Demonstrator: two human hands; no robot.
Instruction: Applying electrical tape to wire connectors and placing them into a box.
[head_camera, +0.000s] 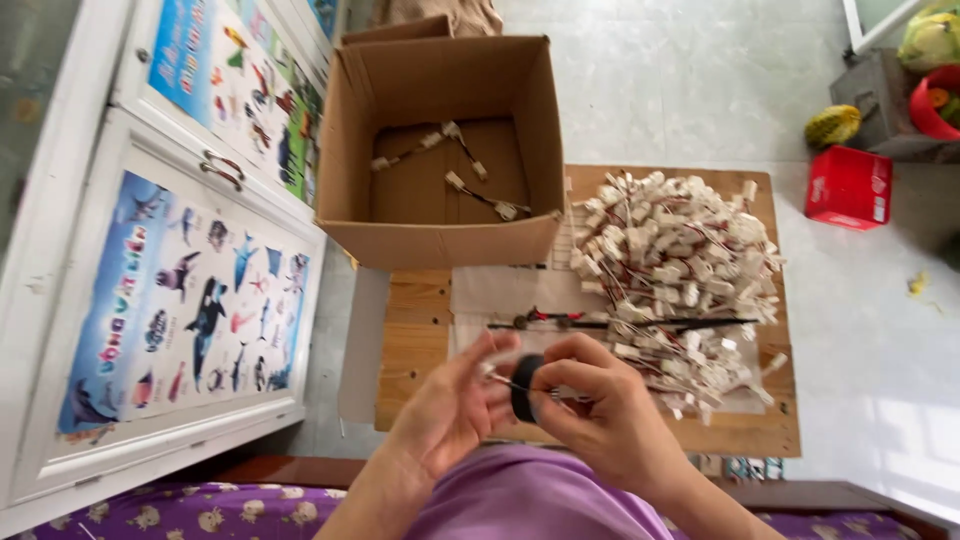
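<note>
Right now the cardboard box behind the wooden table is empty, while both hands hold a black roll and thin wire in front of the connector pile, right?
Not quite. The head view shows the cardboard box holding a few wired connectors, not empty. The rest stands.

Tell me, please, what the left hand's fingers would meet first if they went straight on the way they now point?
The left hand points up and right, so its fingertips would probably first meet the thin black rod lying across the wooden table, though depth is unclear.
</note>
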